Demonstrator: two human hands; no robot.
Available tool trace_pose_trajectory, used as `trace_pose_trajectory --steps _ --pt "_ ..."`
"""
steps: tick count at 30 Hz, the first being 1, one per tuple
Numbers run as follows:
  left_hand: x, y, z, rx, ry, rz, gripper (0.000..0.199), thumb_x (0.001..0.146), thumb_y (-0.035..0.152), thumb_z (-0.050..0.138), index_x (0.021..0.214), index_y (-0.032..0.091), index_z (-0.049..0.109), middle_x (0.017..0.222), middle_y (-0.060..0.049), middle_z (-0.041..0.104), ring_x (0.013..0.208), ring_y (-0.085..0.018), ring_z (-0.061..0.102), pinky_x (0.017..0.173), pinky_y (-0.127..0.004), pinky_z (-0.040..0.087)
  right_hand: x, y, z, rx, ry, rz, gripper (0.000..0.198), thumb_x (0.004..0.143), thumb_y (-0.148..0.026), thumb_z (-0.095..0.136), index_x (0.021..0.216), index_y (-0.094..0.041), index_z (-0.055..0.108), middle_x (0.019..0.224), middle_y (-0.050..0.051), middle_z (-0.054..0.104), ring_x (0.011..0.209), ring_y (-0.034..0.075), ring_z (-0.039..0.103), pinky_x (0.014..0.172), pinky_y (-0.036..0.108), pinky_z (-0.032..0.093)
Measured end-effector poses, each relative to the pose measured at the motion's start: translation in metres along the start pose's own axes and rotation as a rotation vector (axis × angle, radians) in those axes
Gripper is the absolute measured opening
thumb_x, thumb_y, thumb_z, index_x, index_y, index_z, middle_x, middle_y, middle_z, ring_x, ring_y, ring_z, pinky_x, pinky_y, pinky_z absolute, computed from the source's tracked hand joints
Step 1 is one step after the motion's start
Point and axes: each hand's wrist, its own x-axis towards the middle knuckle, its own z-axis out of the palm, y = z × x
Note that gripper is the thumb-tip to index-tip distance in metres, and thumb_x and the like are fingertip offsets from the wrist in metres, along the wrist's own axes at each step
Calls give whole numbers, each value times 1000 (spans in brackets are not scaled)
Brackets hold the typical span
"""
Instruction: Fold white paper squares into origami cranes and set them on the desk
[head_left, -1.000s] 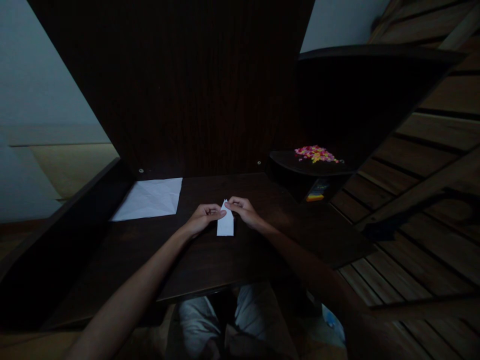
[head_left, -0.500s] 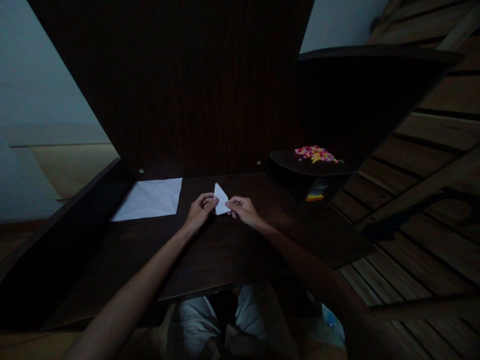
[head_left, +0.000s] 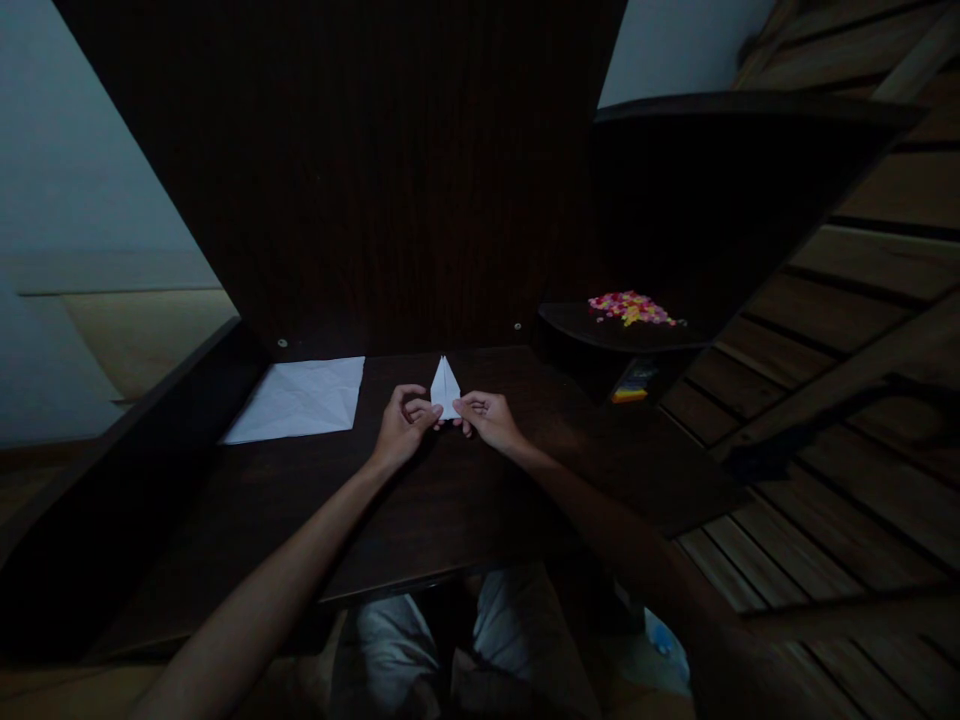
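Note:
A small folded white paper, shaped like a narrow triangle with its tip pointing away from me, is held above a dark wooden desk. My left hand pinches its lower left corner. My right hand pinches its lower right corner. Both hands meet at the paper's base near the middle of the desk. The scene is dim and fine fingers are hard to see.
A flat creased white sheet lies at the desk's back left. A pile of small coloured pieces rests on a dark round shelf at the right. A tall dark panel rises behind the desk. Wooden slats run along the right.
The folded paper has been turned over and raised: it lay pointing toward me below the fingers, and now it stands above them with its tip away. Both hands moved slightly forward.

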Motion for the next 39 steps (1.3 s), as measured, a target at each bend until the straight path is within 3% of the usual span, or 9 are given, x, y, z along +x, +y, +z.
trace_pose_trajectory --steps 6,10,15,23,30,39 --pt "0 2 -3 143 46 90 32 66 37 72 81 18 52 61 4 59 57 -13 59 60 -24 45 -1 -2 2 32 -72 -27 42 72 -58 62 75 -16 59 52 -2 58 41 9 53 40 21 44" --pt "-2 4 -4 307 69 164 23 72 37 68 81 17 63 76 -2 66 71 -17 61 70 -28 46 -1 0 4 58 -106 -28 39 71 -54 66 78 -17 57 61 -1 58 48 10 55 43 22 48" --pt "-3 3 -4 371 13 181 29 79 39 62 95 16 69 102 -9 70 97 -22 62 92 -36 44 1 3 4 87 -70 -71 35 68 -50 69 76 -18 58 74 1 57 67 14 58 51 25 53" --pt "-7 8 0 417 -2 184 36 68 41 72 94 16 71 109 -9 69 95 -24 65 91 -43 49 4 6 -1 15 -35 -162 30 71 -46 69 73 -18 59 72 -1 59 72 13 58 72 27 49" --pt "-4 4 -4 450 -33 212 34 74 39 68 97 14 72 116 -12 66 110 -26 60 102 -44 41 4 9 0 55 -45 -105 33 68 -48 70 74 -19 56 74 0 62 72 14 60 70 27 48" --pt "-2 -2 -7 424 -66 225 33 79 38 63 102 16 71 117 -9 66 112 -26 59 104 -45 40 3 6 -1 17 -43 -128 35 68 -49 71 69 -18 54 68 -1 58 67 13 57 69 27 47"
